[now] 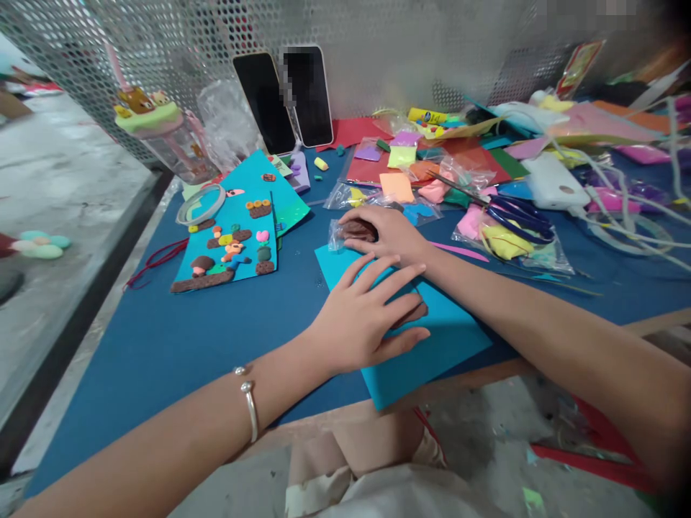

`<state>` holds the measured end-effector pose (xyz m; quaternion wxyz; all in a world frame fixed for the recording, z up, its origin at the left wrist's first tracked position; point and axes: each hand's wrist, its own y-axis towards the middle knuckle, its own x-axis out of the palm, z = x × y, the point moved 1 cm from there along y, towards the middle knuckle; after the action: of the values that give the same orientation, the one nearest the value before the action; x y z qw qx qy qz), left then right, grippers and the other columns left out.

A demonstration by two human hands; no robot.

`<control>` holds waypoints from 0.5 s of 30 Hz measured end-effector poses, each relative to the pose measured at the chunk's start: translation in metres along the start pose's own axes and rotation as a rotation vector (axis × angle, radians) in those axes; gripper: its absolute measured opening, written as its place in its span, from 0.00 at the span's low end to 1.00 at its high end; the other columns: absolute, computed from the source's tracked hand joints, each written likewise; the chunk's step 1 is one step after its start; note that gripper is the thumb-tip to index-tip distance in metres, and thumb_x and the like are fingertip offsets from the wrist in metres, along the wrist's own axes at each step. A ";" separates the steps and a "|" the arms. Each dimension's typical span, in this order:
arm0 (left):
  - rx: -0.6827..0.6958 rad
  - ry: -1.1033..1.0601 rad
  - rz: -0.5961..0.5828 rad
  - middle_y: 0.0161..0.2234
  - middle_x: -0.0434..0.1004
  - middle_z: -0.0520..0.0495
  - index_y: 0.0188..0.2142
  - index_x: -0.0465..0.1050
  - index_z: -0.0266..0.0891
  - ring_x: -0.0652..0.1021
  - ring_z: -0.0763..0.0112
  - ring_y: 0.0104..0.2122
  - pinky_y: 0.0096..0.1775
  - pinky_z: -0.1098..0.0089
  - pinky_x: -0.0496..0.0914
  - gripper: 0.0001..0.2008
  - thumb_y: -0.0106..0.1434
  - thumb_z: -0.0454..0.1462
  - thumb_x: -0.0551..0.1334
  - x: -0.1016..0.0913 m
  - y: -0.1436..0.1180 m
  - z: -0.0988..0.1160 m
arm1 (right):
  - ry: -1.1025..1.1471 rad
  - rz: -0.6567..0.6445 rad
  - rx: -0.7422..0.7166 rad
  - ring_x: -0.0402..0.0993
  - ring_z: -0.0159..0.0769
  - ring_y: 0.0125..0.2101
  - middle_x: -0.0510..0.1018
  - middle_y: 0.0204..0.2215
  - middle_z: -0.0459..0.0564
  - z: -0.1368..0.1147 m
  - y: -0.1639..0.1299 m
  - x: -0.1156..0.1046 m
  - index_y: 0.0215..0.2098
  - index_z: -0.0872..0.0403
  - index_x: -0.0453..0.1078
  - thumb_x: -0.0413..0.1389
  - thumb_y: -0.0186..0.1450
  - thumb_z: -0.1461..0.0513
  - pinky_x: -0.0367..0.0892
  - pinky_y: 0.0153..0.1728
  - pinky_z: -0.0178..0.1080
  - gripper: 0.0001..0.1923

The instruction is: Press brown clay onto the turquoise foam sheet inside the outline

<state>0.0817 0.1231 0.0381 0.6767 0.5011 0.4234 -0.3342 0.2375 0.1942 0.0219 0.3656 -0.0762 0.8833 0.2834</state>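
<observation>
Brown lump (360,230) sits in the curled right hand (396,230), its thumb and fingers bent around it, at eleven o'clock just past the far edge of a plain blue card (426,367), a clear bag (335,237) bunched beside it. Over the card, the left hand (353,316) lies palm down with fingers loosely spread; a brown piece (414,315) shows between index finger and thumb, though whether they grip it cannot be told. The card's near corner, toward six o'clock, reaches the wooden front edge of the table (227,331), so little margin remains there, and the right forearm crosses its two o'clock side. Wider room lies at nine o'clock, where flat blue tabletop runs as far as the decorated card (199,241) at ten. Space is tighter toward two o'clock: scissors (521,219) rest on bagged clay (504,243) near that forearm. At eleven, well beyond the hands, two phones (264,101) lean against the perforated metal screen (378,72).
</observation>
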 end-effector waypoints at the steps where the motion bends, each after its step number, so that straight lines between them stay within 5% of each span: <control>1: 0.001 0.000 -0.007 0.61 0.65 0.47 0.46 0.74 0.43 0.62 0.54 0.60 0.61 0.52 0.53 0.18 0.69 0.48 0.51 0.000 0.000 0.000 | -0.003 0.000 -0.002 0.74 0.40 0.43 0.78 0.43 0.51 0.000 0.000 0.000 0.45 0.54 0.70 0.58 0.60 0.59 0.66 0.45 0.42 0.14; 9: -0.032 -0.060 0.094 0.57 0.70 0.46 0.46 0.73 0.41 0.67 0.58 0.57 0.57 0.57 0.59 0.15 0.68 0.45 0.53 -0.006 0.002 0.000 | 0.045 0.017 0.004 0.74 0.41 0.43 0.78 0.42 0.51 0.001 0.000 0.001 0.44 0.54 0.70 0.58 0.60 0.59 0.67 0.46 0.43 0.15; 15: -0.529 -0.077 0.518 0.41 0.74 0.47 0.39 0.71 0.41 0.73 0.65 0.44 0.46 0.63 0.68 0.05 0.64 0.34 0.57 -0.029 -0.008 -0.047 | 0.110 0.144 -0.019 0.75 0.41 0.43 0.78 0.45 0.52 -0.006 -0.001 -0.005 0.47 0.52 0.69 0.59 0.60 0.58 0.69 0.45 0.43 0.17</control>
<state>0.0519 0.1675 0.0545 0.8604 0.3866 0.3283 -0.0496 0.2377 0.1892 0.0285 0.2944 -0.0312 0.9025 0.3128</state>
